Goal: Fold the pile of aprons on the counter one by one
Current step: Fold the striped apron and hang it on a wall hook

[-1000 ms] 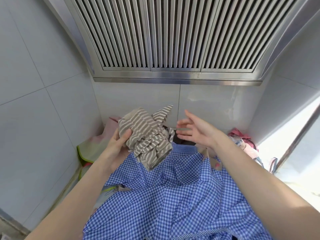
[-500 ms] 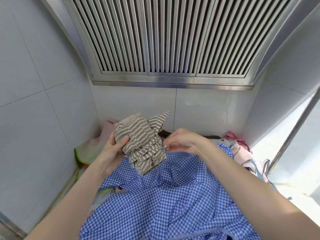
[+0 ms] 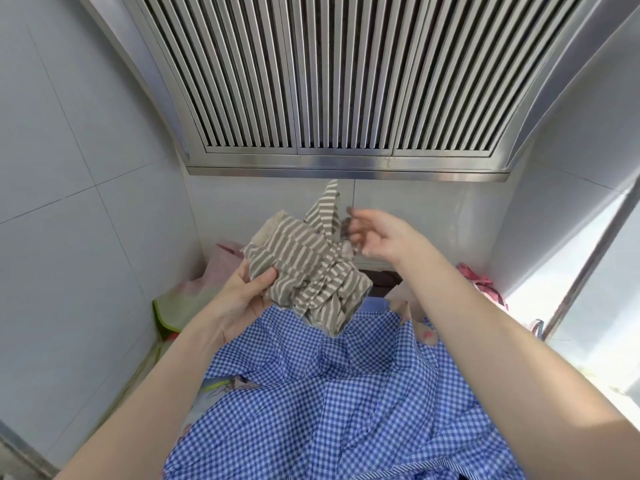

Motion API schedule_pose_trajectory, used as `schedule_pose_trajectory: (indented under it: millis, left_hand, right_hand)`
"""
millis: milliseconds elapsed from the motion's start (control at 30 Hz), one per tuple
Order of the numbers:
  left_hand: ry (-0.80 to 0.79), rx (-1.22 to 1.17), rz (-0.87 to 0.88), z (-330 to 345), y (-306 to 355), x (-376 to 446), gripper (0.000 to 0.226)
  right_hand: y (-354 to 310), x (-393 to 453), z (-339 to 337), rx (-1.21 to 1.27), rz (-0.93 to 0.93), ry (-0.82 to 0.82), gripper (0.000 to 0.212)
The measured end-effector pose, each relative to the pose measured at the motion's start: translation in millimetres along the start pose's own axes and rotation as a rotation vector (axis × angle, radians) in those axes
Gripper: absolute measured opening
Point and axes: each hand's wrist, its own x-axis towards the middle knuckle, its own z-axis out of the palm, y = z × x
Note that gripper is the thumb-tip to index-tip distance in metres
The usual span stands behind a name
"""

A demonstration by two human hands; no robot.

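Since half a second ago, the right hand (image 3: 382, 239) has lifted away from the bundle and now sits higher beside the strap, which has swung upward with it. At the far left a pale pink and green cloth (image 3: 180, 299) lies crumpled against the tiled wall. Next to it the left hand (image 3: 242, 299) grips the striped apron (image 3: 308, 271) with the thumb pressed over its front, holding the small folded bundle in the air above the pile. A striped strap (image 3: 323, 209) sticks up from the bundle toward the right hand, whose fingers are blurred; whether they pinch the strap or hang loose beside it cannot be told. Below both hands the blue checked apron (image 3: 346, 403) spreads rumpled over the surface, and a pink apron (image 3: 481, 285) lies further right near the window. The bundle is held at one corner only, so its loose lower folds could well slip open. Tugging the strap would likely pull the folds apart, and dropping it on the rumpled checked cloth could undo it.
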Motion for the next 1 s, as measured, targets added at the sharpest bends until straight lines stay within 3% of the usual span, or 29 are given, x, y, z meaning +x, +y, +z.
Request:
schedule_pose_trajectory:
  millis: [67, 167, 267, 367, 400, 467, 500, 567, 633, 700, 800, 900, 1000]
  left_hand:
    - [0.086, -0.037, 0.066, -4, -1, 4, 0.104]
    - [0.109, -0.049, 0.084, -7, -7, 7, 0.115]
    - [0.039, 0.154, -0.023, -1, -8, 6, 0.118]
    - [-0.057, 0.467, -0.136, 0, 9, 1, 0.106]
    - [-0.010, 0.550, -0.092, 0, 17, 2, 0.095]
    - [0.111, 0.730, 0.205, 6, 32, 8, 0.068]
    - [0.086, 0.884, 0.410, 14, 39, 14, 0.059]
    - [-0.126, 1.252, 0.693, 32, 46, 28, 0.045]
    - [-0.299, 1.541, 0.791, 40, 43, 40, 0.029]
    - [-0.282, 1.643, 0.789, 39, 41, 42, 0.016]
    - [-0.107, 1.408, 0.630, 33, 37, 37, 0.004]
    - [-0.033, 0.971, 0.248, 32, 32, 33, 0.017]
    - [0.122, 0.658, 0.016, 34, 21, 32, 0.023]
  right_hand:
    - [-7, -13, 5, -0.257, -0.107, -0.133, 0.007]
    - [5, -25, 5, -0.738, -0.200, -0.254, 0.034]
    - [22, -23, 2, -1.062, -0.310, -0.202, 0.068]
    - [22, -18, -13, -1.319, -0.431, -0.168, 0.061]
    - [20, -17, -17, -1.431, -0.486, -0.175, 0.054]
    - [20, -13, -22, -1.650, -0.564, -0.202, 0.047]
    - [21, -12, -22, -1.712, -0.578, -0.220, 0.046]
    - [20, -13, -20, -1.751, -0.605, -0.253, 0.045]
    - [17, -16, -17, -1.729, -0.627, -0.278, 0.047]
    - [12, -21, -17, -1.698, -0.649, -0.274, 0.047]
    - [4, -28, -18, -1.667, -0.687, -0.255, 0.046]
    - [0, -32, -22, -1.621, -0.671, -0.239, 0.047]
    - [0, -31, -22, -1.581, -0.635, -0.217, 0.048]
